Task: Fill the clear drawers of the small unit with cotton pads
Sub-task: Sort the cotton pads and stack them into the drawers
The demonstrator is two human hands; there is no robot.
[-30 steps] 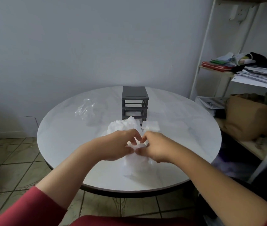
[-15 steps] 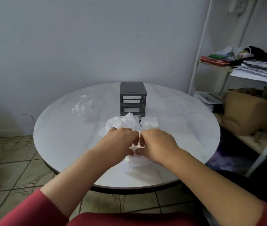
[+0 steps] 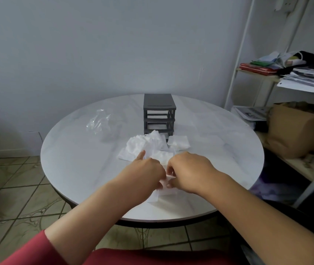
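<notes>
Two grips: my left grip (image 3: 146, 171) and right grip (image 3: 186, 171) sit side by side, nearly touching, over the near part of the round white marble-patterned bench (image 3: 75, 159).
Floor: greenish patterned tiles (image 3: 8, 197) show at the far left, below the bench.
Plastic bag: a crumpled clear plastic bag (image 3: 99, 122) lies on the bench left of the unit, apart from the pads.
Left grip: narrow, my fingers curled in and pinching the left side of a small white piece (image 3: 163, 191). My forefinger sticks out toward the near edge of the heap.
White piece: held between both grips, with its lower part on the bench under them. It is mostly hidden, and I cannot tell whether it is a pad or something else.
Cotton pads: a loose heap of white cotton pads (image 3: 144, 144) lies just beyond my knuckles, its far edge at the foot of the unit. A smaller squarish stack of white pads (image 3: 178, 142) lies just to its right.
Drawer unit: the small dark grey plastic drawer unit (image 3: 159, 111) stands upright mid-bench behind the heap. Its upper slots look see-through, and I cannot tell whether clear drawers sit in them.
Right grip: narrow, my fingers curled and pinching the right side of the white piece.
Shelf: a white metal-framed shelf rack (image 3: 248, 54) stands at the right, with stacked papers (image 3: 309, 79) above and a brown paper bag (image 3: 294, 134) below.
</notes>
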